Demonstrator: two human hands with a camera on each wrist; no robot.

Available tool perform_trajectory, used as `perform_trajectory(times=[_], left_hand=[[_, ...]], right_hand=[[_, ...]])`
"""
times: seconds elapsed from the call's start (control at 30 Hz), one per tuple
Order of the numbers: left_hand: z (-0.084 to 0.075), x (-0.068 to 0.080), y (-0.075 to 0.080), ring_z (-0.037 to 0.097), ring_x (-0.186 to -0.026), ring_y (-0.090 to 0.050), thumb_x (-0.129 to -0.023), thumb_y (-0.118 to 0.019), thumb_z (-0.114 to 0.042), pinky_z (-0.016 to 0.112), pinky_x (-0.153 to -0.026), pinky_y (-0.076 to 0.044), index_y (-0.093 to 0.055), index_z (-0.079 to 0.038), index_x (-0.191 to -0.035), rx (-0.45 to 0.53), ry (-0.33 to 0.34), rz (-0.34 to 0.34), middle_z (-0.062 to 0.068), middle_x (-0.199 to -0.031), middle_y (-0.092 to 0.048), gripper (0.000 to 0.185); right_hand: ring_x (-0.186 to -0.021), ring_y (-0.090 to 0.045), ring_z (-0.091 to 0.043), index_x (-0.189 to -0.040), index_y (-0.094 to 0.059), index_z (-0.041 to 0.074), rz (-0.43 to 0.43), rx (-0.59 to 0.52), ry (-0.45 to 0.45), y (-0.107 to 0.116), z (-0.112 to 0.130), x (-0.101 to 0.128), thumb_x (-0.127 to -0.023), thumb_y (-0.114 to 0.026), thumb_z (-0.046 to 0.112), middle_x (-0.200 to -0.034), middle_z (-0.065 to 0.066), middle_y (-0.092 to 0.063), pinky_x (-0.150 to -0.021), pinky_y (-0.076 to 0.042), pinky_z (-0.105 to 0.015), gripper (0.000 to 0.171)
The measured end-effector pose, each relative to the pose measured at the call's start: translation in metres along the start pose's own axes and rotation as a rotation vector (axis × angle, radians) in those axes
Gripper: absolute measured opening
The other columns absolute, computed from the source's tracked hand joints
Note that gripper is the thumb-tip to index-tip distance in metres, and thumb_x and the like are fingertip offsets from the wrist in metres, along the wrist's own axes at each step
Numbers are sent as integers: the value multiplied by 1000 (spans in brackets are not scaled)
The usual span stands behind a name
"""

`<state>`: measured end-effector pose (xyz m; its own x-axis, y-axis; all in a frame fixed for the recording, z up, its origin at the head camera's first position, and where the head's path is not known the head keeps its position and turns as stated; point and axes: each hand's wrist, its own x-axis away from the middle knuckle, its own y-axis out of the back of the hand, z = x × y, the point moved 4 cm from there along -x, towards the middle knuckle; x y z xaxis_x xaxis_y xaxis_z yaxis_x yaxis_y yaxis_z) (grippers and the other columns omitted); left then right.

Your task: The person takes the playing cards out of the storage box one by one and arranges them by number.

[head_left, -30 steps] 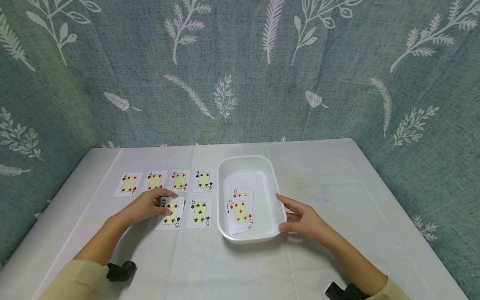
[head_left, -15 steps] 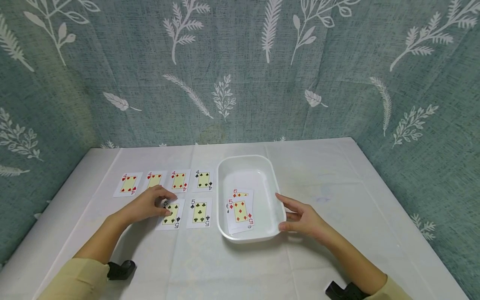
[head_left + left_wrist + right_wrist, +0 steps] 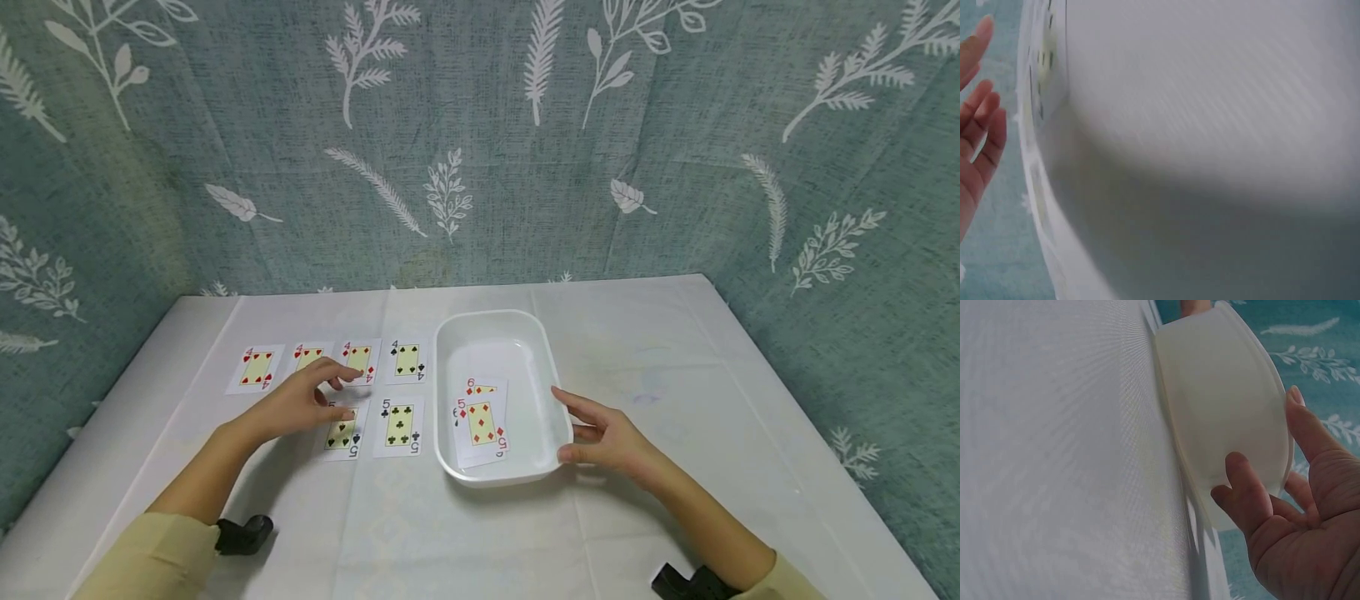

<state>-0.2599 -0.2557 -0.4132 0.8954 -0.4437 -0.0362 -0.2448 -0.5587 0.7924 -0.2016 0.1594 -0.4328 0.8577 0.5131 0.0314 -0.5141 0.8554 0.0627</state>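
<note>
1. Far left on the worktop [image 3: 637, 517], a row of 4 cards lies face up: a 4 of hearts [image 3: 257, 367], a second red 4 [image 3: 307, 358] partly under my fingertips, a 4 of diamonds [image 3: 360, 360] and a 4 of clubs [image 3: 407, 360].
2. My left hand [image 3: 300, 404] hovers over the gap between that row and the row nearer to me. Its fingers [image 3: 330, 371] are straight and a little spread, pinching nothing; the tips reach to the lower edge of the 4 of diamonds. The left wrist view shows the same loose, straight fingers, though it is blurred.
3. Just below that hand lies a 5 of spades [image 3: 343, 433], its top left corner hidden by my thumb; I cannot tell whether the thumb touches it. Right beside it lies a 5 of clubs [image 3: 399, 426].
4. Next comes a white tray [image 3: 495, 329], with a 5 of diamonds [image 3: 481, 425] on top of a small pile near its front end and a red 6 [image 3: 483, 388] peeking out behind.
5. My right hand [image 3: 607, 437] is at the tray's right rim. Its fingers [image 3: 1250, 500] curl round that rim, thumb at the front corner.
</note>
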Motion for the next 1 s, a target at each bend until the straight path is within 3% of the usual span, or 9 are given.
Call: perform_trajectory(times=[0.23,0.53,0.67,0.83,1.0], left_hand=[[-22,-9,0,27,-95,-54,-79,-77,-22,30,-75,-51,-56,-4,-126,48,-72,13,14,-119,-53,55],[-47,-19,-1,31,-100,-53,-79,-78,-18,29,-76,-53,-55,-4,-127,126,-95,20,13,-122,-51,55],[-58,-24,-2,29,-98,-54,-78,-78,-18,30,-76,-53,-56,-6,-127,154,-120,-9,17,-120,-52,55],[-70,-30,-5,22,-97,-55,-78,-78,-18,31,-77,-53,-56,-12,-128,167,-115,-58,11,-116,-55,55],[-82,-39,-9,21,-97,-56,-78,-78,-22,33,-78,-53,-55,-12,-129,190,-113,-65,10,-116,-55,57]], right_hand=[[-126,-43,-43,-148,-28,5,-9,2,-9,0,1,1,-77,-77,8,-151,-24,-26,-83,-54,-33,86],[-127,-43,-42,-148,-28,6,-10,10,-7,1,3,0,-78,-77,8,-151,-22,-26,-84,-53,-33,86],[-126,-43,-43,-148,-28,5,-10,5,-4,1,3,-1,-77,-77,8,-151,-24,-26,-83,-54,-33,86],[-125,-44,-44,-148,-28,2,-11,2,-1,1,1,-1,-77,-77,8,-150,-26,-26,-83,-53,-34,86],[-127,-43,-43,-148,-27,4,-5,-9,-13,0,1,0,-78,-77,8,-152,-24,-25,-84,-53,-33,86]])
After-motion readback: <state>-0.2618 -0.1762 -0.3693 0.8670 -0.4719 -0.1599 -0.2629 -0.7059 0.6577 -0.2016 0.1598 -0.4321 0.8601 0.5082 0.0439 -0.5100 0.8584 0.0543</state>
